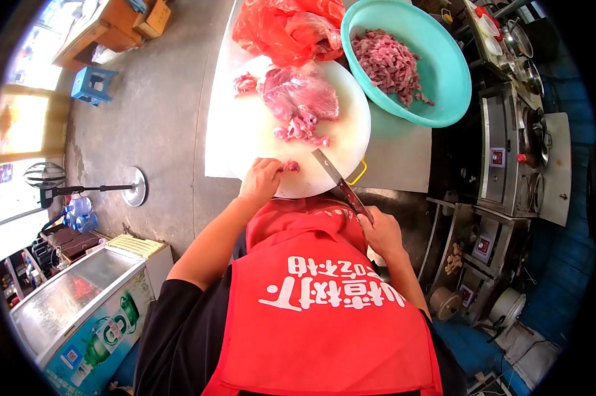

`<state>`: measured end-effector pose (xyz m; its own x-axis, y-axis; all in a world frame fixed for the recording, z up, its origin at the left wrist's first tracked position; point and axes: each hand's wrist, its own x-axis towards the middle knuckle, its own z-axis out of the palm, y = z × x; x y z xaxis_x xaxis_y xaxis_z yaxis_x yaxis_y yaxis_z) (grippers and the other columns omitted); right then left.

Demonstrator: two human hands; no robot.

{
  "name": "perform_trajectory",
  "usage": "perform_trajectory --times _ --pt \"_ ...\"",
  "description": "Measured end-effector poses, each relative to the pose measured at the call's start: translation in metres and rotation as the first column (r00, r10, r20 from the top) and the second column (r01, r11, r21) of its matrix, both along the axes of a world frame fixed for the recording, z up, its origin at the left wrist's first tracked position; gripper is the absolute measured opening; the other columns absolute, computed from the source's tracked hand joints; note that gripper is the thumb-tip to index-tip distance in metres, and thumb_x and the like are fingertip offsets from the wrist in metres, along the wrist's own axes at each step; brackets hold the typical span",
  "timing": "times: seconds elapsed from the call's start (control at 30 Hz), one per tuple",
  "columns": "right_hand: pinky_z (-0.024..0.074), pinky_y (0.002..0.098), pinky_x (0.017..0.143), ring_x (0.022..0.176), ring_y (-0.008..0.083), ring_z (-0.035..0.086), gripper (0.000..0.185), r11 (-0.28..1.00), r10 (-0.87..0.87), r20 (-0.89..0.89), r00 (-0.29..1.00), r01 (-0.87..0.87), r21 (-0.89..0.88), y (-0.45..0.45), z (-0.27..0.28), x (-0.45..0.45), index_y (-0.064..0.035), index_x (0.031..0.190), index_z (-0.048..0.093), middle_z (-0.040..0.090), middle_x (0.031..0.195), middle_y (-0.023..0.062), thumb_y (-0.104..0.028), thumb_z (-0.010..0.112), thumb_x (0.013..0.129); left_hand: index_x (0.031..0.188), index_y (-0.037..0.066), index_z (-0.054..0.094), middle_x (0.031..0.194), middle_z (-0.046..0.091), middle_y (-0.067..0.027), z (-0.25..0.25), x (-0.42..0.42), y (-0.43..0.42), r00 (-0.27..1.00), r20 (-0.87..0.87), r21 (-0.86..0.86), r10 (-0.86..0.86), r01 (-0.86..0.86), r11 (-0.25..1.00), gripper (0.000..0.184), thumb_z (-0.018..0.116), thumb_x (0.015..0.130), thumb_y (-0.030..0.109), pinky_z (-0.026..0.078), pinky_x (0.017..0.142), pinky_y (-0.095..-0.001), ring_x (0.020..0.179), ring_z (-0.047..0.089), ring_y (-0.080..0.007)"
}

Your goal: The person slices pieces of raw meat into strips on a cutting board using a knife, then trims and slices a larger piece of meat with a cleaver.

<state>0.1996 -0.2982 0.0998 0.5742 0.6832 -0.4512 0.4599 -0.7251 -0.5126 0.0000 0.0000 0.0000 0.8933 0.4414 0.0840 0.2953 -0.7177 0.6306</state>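
Observation:
My right hand (381, 231) grips the handle of a knife (341, 181), its blade pointing up and left over the near right side of the round white cutting board (351, 125). The fingers of my left hand (262, 177) are bent and pressed together at the board's near left edge, pinching a small piece of meat (290, 166). Farther back on the board lies a big slab of raw meat (304, 96), with smaller scraps (301, 131) at its near side.
A red plastic bag (285, 30) with meat sits behind the board. To its right, a turquoise basin (443, 79) holds cut meat (390, 66). A yellow handle (359, 173) sticks out beside the board. Metal kitchen equipment (499, 152) stands right; a fan (134, 187) and freezer (80, 297) stand left.

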Motion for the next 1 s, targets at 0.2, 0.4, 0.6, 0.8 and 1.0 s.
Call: perform_trajectory --times 0.2,0.4,0.6,0.8,1.0 --pt "0.0559 0.0536 0.080 0.090 0.0463 0.072 0.029 0.999 -0.044 0.016 0.999 0.044 0.031 -0.013 -0.003 0.001 -0.0083 0.113 0.071 0.076 0.095 0.0219 -0.034 0.066 0.101 0.115 0.005 0.074 0.120 0.072 -0.0154 0.010 0.053 -0.043 0.986 -0.127 -0.463 0.109 -0.156 0.873 0.033 0.064 0.086 -0.006 0.054 0.106 -0.0445 0.115 0.069 -0.0350" --pt "0.0552 0.0543 0.079 0.089 0.0465 0.071 0.028 0.983 -0.181 0.051 0.982 0.181 0.013 -0.032 0.005 -0.006 -0.0086 0.112 0.071 0.075 0.092 0.0219 -0.034 0.066 0.101 0.104 0.005 0.077 0.122 0.074 -0.0137 -0.012 0.080 -0.026 0.984 0.174 -0.072 -0.024 0.037 0.997 0.029 0.059 0.084 -0.008 0.054 0.104 -0.0436 0.117 0.068 -0.0361" --pt "0.0548 0.0550 0.079 0.089 0.0467 0.071 0.027 0.945 -0.326 0.045 0.944 0.326 0.017 -0.041 0.009 -0.037 -0.0114 0.113 0.072 0.075 0.090 0.0220 -0.034 0.066 0.101 0.106 0.007 0.069 0.107 0.072 -0.0167 0.007 0.128 -0.002 0.995 -0.016 -0.143 -0.103 0.100 0.985 0.020 0.061 0.088 0.003 0.056 0.091 -0.0492 0.105 0.070 -0.0411" --pt "0.0550 0.0559 0.075 0.085 0.0478 0.070 0.025 0.927 -0.374 0.080 0.924 0.371 0.049 -0.050 0.009 -0.072 -0.0109 0.107 0.072 0.074 0.089 0.0223 -0.035 0.067 0.101 0.098 0.008 0.066 0.102 0.075 -0.0193 0.025 0.170 0.003 0.912 -0.395 -0.110 -0.113 0.075 0.991 0.010 0.065 0.091 0.014 0.057 0.084 -0.0511 0.098 0.073 -0.0403" --pt "0.0546 0.0557 0.073 0.084 0.0471 0.070 0.025 0.913 -0.405 0.078 0.911 0.398 0.090 -0.043 0.009 -0.093 -0.0104 0.102 0.071 0.073 0.088 0.0226 -0.035 0.069 0.101 0.091 0.005 0.063 0.084 0.068 -0.0009 0.039 0.132 0.044 0.997 -0.071 -0.764 0.026 -0.071 0.641 0.011 0.071 0.088 -0.001 0.058 0.071 -0.0287 0.084 0.070 -0.0115"
